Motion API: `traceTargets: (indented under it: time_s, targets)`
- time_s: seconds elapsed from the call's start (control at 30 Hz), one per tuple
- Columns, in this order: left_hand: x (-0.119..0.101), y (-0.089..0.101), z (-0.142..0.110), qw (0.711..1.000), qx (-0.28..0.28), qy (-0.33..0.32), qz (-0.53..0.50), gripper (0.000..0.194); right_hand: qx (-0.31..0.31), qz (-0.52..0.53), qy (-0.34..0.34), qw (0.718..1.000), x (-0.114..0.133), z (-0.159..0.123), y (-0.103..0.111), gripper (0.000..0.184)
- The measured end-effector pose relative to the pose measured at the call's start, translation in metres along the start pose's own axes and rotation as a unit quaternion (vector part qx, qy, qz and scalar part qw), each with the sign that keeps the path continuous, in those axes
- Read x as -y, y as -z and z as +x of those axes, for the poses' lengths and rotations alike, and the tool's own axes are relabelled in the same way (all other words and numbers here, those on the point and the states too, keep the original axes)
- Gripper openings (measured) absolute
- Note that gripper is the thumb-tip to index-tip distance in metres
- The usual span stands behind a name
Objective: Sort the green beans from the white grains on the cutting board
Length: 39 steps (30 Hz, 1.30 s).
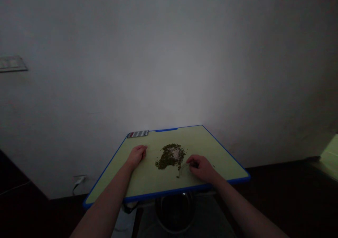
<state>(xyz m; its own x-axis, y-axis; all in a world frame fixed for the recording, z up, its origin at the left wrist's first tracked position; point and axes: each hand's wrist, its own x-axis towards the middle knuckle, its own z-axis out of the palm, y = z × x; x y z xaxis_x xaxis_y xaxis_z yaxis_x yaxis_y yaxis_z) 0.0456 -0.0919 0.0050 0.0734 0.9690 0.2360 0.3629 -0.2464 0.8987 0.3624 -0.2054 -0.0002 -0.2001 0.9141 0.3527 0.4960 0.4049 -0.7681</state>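
Observation:
A pile of small green grains or beans [166,158] lies on a pale yellow board [148,181] with a blue rim. Whitish grains [176,154] are heaped at the pile's right middle. My right hand [200,167], to the right of the pile, is closed on thin curved tweezers [184,165]. Their tips point left and down, close to a few stray grains [177,177] at the pile's near edge. On the board left of the pile rests my left hand [136,155], its fingers curled in and apart from the grains; nothing shows in it.
A calculator-like flat item [138,134] lies at the board's far left corner. Behind the board stands a pale wall [169,72]. Under its near edge is a dark round bowl or pot [175,213]. A plug with a cable [79,180] sits low on the wall.

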Motion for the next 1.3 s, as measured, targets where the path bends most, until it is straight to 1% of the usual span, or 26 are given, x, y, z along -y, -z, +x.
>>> traceTargets:
  time_s: [0.1,0.23,0.37,0.5,0.67,0.8,1.03,1.3]
  targets:
    - [0.000,-0.001,0.000,1.000,-0.001,0.007,-0.022,0.038,-0.010,-0.018,-0.004,1.000,0.000,0.001,0.000,0.026]
    - [-0.002,-0.002,-0.001,0.998,0.010,0.010,-0.056,0.037,0.007,-0.041,0.010,0.999,0.004,0.000,0.000,0.024]
    - [-0.004,-0.001,-0.002,0.999,0.006,0.015,-0.030,0.038,0.034,-0.020,0.020,0.999,0.005,-0.003,0.000,0.023]
    - [-0.003,0.000,-0.001,1.000,0.006,0.003,-0.018,0.039,0.065,-0.008,0.021,0.998,0.005,-0.004,0.000,0.023]
    - [0.002,0.001,0.002,1.000,-0.006,0.000,0.003,0.039,0.092,-0.009,0.029,0.995,0.007,-0.006,0.001,0.026]
    - [0.002,0.001,0.003,1.000,0.000,0.006,0.002,0.039,0.106,0.015,0.018,0.994,0.009,-0.007,0.002,0.027]
    - [-0.001,0.000,0.000,1.000,0.005,0.007,-0.012,0.040,0.116,0.021,0.024,0.993,0.010,-0.008,0.004,0.027]
    - [0.003,0.001,0.003,1.000,0.006,0.001,-0.007,0.039,0.113,0.032,0.021,0.993,0.010,-0.008,0.004,0.027]
